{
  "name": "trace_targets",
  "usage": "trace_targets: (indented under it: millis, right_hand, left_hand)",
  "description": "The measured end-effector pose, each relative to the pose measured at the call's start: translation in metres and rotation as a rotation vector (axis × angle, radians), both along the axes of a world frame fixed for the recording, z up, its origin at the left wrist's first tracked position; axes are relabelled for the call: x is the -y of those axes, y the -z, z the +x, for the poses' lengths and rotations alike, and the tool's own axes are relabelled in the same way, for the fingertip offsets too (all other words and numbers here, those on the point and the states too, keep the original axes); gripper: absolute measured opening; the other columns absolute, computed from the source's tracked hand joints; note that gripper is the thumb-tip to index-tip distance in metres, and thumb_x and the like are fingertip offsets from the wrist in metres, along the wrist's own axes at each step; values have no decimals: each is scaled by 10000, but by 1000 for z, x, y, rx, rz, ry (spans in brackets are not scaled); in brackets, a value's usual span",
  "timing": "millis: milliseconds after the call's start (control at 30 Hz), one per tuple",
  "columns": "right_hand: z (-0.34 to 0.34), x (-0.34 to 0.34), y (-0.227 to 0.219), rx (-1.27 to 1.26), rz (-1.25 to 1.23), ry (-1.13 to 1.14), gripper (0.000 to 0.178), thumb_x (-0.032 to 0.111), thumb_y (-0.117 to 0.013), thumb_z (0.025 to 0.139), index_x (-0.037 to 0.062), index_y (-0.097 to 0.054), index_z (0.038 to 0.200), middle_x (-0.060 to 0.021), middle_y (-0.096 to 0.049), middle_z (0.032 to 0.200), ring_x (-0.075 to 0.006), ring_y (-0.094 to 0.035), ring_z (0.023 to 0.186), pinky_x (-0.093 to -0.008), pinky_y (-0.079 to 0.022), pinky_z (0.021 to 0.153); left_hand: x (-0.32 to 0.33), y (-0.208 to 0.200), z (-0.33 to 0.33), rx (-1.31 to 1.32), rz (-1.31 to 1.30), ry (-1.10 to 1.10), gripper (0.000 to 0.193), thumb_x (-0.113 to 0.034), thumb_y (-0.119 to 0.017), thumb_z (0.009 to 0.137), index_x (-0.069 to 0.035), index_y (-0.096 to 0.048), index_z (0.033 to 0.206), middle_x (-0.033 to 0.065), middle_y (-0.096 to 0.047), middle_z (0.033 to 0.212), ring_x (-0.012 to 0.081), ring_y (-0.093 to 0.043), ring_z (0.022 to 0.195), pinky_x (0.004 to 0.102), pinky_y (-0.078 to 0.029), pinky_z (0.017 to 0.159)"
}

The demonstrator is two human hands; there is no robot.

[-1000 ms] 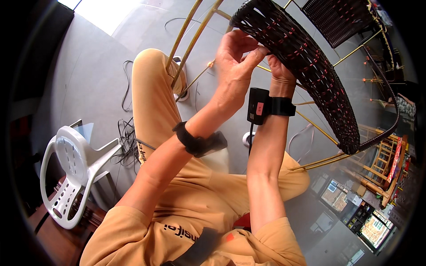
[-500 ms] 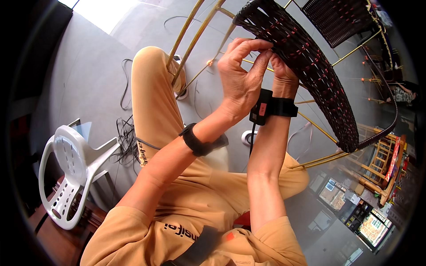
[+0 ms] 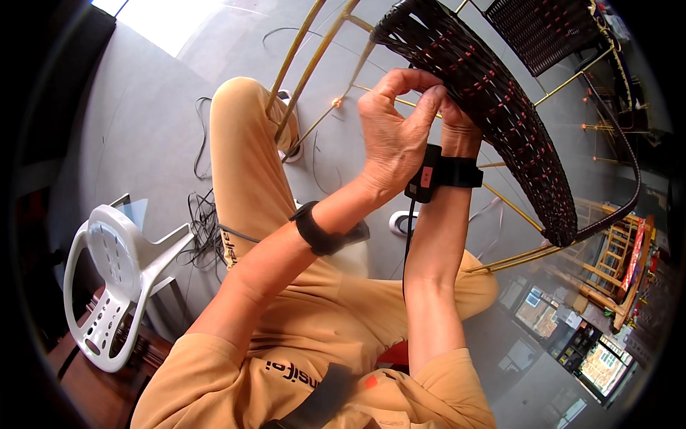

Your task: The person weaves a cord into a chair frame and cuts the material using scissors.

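A curved woven panel (image 3: 493, 107), dark brown with reddish flecks, rises in front of me on a gold metal frame (image 3: 312, 63). At its near edge my left hand (image 3: 396, 132) is closed in a pinch, thumb and forefinger pressed together. Whatever is between those fingertips is too small to make out. Close beside it, my right hand (image 3: 459, 129) reaches up against the panel's edge with its fingers curled; the panel and my left hand hide part of them. A black strap holds a small dark box (image 3: 423, 174) on my right wrist, and a black band (image 3: 311, 227) circles my left forearm.
Another dark woven panel (image 3: 541, 32) stands at the far right. On the left are a white plastic chair (image 3: 111, 275) and a tangle of dark strips (image 3: 204, 229) on the grey floor. Wooden frames (image 3: 611, 261) stand at the right; gold tubes cross beside my legs.
My left hand has shifted slightly right and nearer, its thumb now overlapping my right fingers more. The panel's upper end has tilted a little to the left.
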State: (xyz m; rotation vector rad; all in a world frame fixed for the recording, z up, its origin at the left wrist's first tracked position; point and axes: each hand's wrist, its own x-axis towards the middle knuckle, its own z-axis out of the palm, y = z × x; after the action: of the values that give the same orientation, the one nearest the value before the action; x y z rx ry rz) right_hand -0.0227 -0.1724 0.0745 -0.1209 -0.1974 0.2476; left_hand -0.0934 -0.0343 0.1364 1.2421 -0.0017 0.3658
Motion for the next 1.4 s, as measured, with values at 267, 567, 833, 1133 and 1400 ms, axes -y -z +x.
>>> trace_targets:
  millis: [267,567,833,1133,1400]
  right_hand:
    - [-4,-2,-4,69,43,-84,510,458,-437,854,87,-521,1194,-134,-531,1214,-303,-509,1105,-464,-403,955]
    - [-7,-5,-14,-10,20,-29,395,317,-512,833,32,-558,1101,-132,-587,1110,-285,-564,1000,-434,-456,883]
    - [-4,-3,-9,-6,74,-40,440,409,-416,873,105,-547,1163,-90,-552,1191,-266,-504,1097,-441,-388,963]
    - [-6,-10,-16,121,2,-63,456,384,-438,869,55,-525,1172,-142,-535,1195,-303,-492,1104,-477,-368,979]
    - [-19,-14,-28,-100,147,-100,480,393,-478,856,23,-510,1160,-191,-527,1177,-330,-514,1077,-471,-479,862]
  left_hand:
    - [-5,-3,2,47,29,-70,112,25,-658,707,25,-625,815,81,-651,751,131,-626,671,233,-491,645]
    - [-5,-1,6,318,449,-253,115,48,-640,683,-15,-608,774,94,-607,684,218,-593,576,268,-471,525]
    - [-3,-1,7,367,461,-293,113,42,-635,675,-16,-591,761,71,-598,671,188,-595,571,261,-472,526]
    - [2,-5,10,274,548,-371,91,2,-645,677,-12,-590,748,47,-626,665,119,-631,610,215,-486,602]
    - [-1,1,11,255,383,-301,83,-6,-600,692,-24,-551,756,58,-577,636,150,-600,551,257,-482,523]
